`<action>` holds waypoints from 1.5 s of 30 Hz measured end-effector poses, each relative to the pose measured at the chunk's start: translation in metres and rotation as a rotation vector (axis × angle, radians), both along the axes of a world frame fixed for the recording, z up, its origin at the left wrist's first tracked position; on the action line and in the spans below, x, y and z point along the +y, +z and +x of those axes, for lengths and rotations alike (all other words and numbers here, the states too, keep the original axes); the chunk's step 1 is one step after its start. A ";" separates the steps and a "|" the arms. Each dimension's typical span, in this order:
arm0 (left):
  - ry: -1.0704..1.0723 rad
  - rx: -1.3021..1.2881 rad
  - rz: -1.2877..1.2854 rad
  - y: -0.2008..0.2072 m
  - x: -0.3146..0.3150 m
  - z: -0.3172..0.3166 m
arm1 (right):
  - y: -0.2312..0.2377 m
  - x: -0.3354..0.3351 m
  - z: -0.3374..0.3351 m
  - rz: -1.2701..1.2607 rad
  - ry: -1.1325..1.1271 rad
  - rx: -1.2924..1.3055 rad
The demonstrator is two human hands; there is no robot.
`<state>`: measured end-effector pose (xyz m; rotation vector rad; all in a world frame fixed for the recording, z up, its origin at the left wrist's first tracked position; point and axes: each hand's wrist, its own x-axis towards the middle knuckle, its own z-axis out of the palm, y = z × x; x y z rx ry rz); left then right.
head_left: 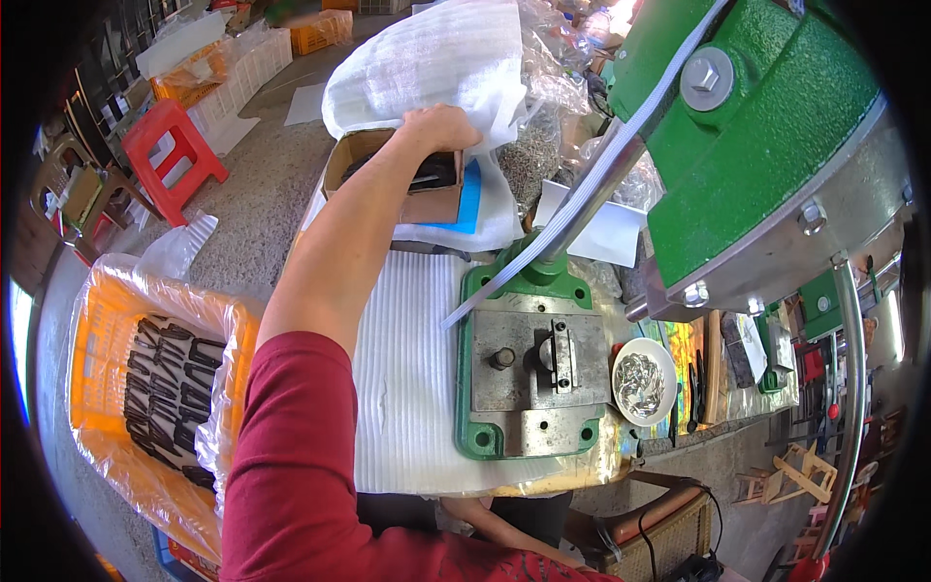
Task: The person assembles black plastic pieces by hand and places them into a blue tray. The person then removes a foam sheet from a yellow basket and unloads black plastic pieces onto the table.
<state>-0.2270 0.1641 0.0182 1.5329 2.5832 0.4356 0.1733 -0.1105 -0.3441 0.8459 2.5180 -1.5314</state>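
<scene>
My left arm, in a dark red sleeve, stretches forward across the bench. My left hand [441, 128] is at the far rim of a small cardboard box [432, 207], against a white foam sheet [427, 73]. Its fingers look curled, but their tips are hidden. Dark, long pieces [436, 173] lie inside the box. My right hand [470, 508] is low at the bench's front edge, over my lap, mostly hidden. In front of me stands a green press with a steel base plate [514, 364] and a small clamped fixture [561, 357].
A white bowl of small shiny metal parts [642, 381] sits right of the press. At left, a plastic-lined orange crate [97, 359] holds dark pieces. White ribbed foam [402, 388] covers the bench. The green press head [766, 116] overhangs at right. A red stool [175, 155] stands beyond.
</scene>
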 end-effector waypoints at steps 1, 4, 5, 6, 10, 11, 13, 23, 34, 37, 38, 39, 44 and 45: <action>0.008 -0.061 -0.060 0.003 -0.002 0.003 | 0.024 0.007 -0.005 0.312 0.281 -0.228; 0.026 -0.109 -0.119 0.001 -0.010 0.001 | 0.107 0.018 -0.025 0.050 0.009 -0.210; 0.022 -0.097 -0.117 -0.001 -0.009 -0.001 | 0.101 0.018 -0.024 0.050 0.007 -0.208; 0.022 -0.095 -0.116 -0.004 -0.009 -0.002 | 0.087 0.016 -0.021 0.176 0.061 -0.167; -0.029 0.018 0.029 -0.002 -0.019 0.001 | 0.065 0.012 -0.015 0.405 0.193 -0.154; -0.047 0.017 0.056 0.002 -0.024 0.003 | 0.062 0.013 -0.015 0.308 0.118 -0.128; -0.048 0.041 0.095 0.007 -0.036 0.002 | 0.049 0.015 -0.015 0.340 0.195 -0.173; -0.219 0.256 0.519 0.021 -0.219 0.020 | 0.087 0.016 -0.021 -0.111 -0.205 -0.216; 0.372 -0.098 0.395 -0.054 -0.493 -0.006 | 0.109 0.011 -0.016 -0.289 -0.314 -0.166; 0.338 -0.151 0.180 -0.058 -0.512 0.008 | 0.066 0.020 -0.002 -0.293 -0.258 -0.052; 0.330 -0.196 0.108 -0.063 -0.517 0.008 | 0.058 0.022 0.000 -0.325 -0.237 -0.031; 0.318 -0.217 0.080 -0.064 -0.518 0.008 | 0.048 0.022 0.001 -0.317 -0.267 0.003; 0.312 -0.050 -0.082 -0.073 -0.531 -0.007 | 0.061 0.017 -0.006 -0.330 -0.281 -0.044; 0.266 -0.049 -0.097 -0.076 -0.531 -0.014 | 0.050 0.020 -0.004 -0.339 -0.305 -0.016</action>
